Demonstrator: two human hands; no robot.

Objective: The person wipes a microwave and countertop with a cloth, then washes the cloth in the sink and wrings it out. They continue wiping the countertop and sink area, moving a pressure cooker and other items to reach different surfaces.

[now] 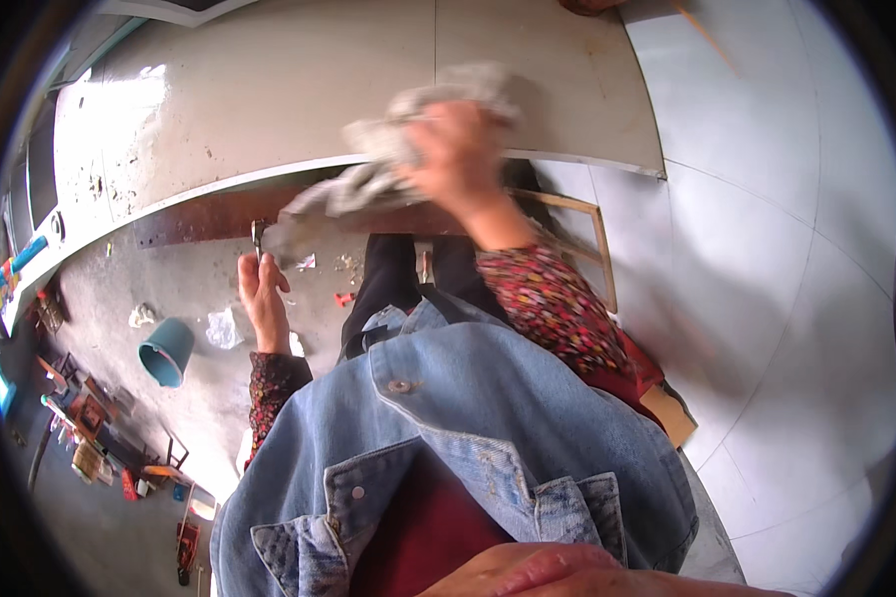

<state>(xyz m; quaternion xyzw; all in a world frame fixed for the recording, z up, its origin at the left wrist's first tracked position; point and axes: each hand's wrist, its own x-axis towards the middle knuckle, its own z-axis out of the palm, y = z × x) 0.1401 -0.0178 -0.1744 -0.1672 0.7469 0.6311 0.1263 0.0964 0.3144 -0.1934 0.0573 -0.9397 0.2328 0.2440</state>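
My right hand (458,154), smeared by motion, is closed on a crumpled grey-white cloth (388,119). The cloth lies bunched over the front edge of a beige tabletop (269,104), and one end trails down over the brown board below that edge. Lower and to the left, my left hand (265,298) is closed, its fingers round the lower end of a small shiny metal tool (259,235) that points up toward the brown board (204,217). The tool's exact kind is too small to make out.
A blue-green bucket (166,353) stands on the floor at left, beside a clear plastic bag (224,328). A wooden frame (604,254) is under the table's right side. At lower left are several pieces of clutter (95,418). A blue object (30,252) lies at the table's left end.
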